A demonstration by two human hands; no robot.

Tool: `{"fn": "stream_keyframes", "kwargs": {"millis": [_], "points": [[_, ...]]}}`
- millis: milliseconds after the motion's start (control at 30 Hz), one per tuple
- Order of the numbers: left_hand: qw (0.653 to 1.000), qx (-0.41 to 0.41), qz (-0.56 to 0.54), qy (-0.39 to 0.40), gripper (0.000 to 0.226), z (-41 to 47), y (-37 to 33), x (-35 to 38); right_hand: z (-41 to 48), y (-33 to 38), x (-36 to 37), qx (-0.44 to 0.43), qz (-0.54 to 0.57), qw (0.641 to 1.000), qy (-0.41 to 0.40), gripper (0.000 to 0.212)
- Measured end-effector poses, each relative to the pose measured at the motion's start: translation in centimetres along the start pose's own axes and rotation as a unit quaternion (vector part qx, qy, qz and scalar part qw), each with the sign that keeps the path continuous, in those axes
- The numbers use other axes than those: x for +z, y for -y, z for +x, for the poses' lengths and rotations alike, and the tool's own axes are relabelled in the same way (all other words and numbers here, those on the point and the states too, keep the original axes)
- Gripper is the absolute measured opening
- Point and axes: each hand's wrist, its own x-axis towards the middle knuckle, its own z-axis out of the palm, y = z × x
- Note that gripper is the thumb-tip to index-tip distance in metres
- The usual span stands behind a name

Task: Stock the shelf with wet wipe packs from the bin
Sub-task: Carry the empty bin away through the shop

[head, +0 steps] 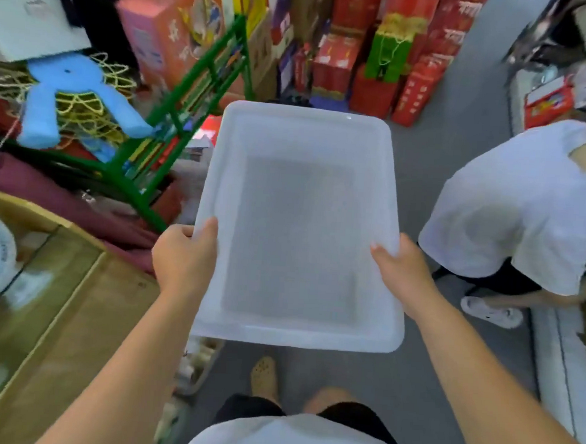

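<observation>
Bin (226,169) is carried between both hands, level, open side up, out in front of the body above a grey floor (426,154). Left hand (186,256) grips the left long rim, thumb (209,227) laid over the lip and fingers curled at its outer edge. Right hand (401,273) grips the opposite rim likewise, thumb on top; its fingers are hidden beneath. The two-sided hold near the closer end appears chosen to keep a wide, shallow container balanced. Construction is translucent white plastic, rectangular, with rounded corners, sloping walls, a flat outward lip and a smooth, slightly frosted floor. No wet wipe packs are visible inside it or elsewhere, so the bin reads as empty. Whether it is spent or awaiting a load cannot be told, nor which shelf is meant. Beyond the left hand stands a green metal rack (175,111), with a blue foam figure (66,91) further left. An open cardboard box (73,311) lies below the left forearm. Ahead of the bin, glossy red cartons (335,63) are stacked. Beside the right hand another person in a white shirt (512,207) is bent over, close enough that swinging the bin rightward risks contact.
</observation>
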Motion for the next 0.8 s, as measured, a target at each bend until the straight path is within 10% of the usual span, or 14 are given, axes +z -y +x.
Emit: {"fn": "stream_keyframes", "kwargs": {"millis": [800], "points": [[0.994,0.058,-0.048,0.074,0.022,22.8,-34.7,34.2,43.5,10.3,-19.7,0.032,0.055,0.994,-0.092,0.017]]}}
